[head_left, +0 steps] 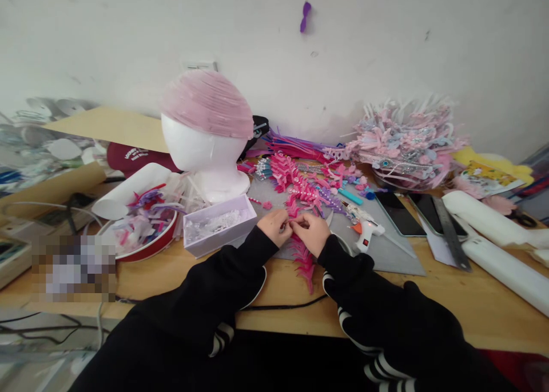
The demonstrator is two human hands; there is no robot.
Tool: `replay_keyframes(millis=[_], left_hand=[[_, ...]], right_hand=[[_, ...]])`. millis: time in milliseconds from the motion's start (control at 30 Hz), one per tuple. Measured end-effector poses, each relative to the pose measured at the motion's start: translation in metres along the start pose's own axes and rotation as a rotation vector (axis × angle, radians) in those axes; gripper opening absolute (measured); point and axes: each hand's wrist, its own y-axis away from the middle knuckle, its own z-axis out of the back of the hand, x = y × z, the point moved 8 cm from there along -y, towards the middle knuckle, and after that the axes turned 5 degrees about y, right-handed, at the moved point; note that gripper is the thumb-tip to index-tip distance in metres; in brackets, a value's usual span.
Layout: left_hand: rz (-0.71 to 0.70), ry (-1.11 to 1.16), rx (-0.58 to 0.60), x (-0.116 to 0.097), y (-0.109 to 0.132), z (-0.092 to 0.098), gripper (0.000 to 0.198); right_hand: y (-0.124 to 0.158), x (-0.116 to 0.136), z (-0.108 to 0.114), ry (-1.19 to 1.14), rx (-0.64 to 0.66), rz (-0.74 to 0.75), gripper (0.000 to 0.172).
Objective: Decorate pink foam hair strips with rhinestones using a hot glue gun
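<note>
My left hand (275, 226) and my right hand (313, 231) meet over the middle of the table, fingertips pinched together on a small pink piece, largely hidden by the fingers. Just below them a pink spiky strip (303, 266) points toward the table's front edge; whether it joins the pinched piece I cannot tell. More pink spiky strips (295, 178) with shiny beads lie beyond my hands on a grey mat (392, 252). A white glue gun (366, 232) with an orange part rests right of my right hand. Beside my left hand sits a lilac box (206, 243) of clear packets.
A white mannequin head (193, 143) in a pink cap stands behind the box. Left is a red-rimmed bowl (165, 246) of colourful pieces. Two phones (401, 214), a metal ruler (450, 232) and white rolls (506, 272) lie right, before a pink heap (403, 140). A black cable (283, 307) crosses the front.
</note>
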Motion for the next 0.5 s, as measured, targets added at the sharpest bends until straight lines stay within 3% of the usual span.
replay_keyframes(millis=[200,367,500], left_hand=[[0.031,0.083,-0.02,0.003,0.0,0.0,0.015],[0.272,0.4,-0.106,0.034,0.0,0.0,0.011],[0.467,0.767,0.003,0.043,-0.001,-0.017,0.014]], right_hand=[[0.0,-0.001,0.002,-0.021,-0.055,0.011,0.008],[-0.004,-0.004,0.003,-0.259,-0.03,-0.014,0.014],[-0.007,-0.007,0.003,-0.343,0.006,-0.058,0.018]])
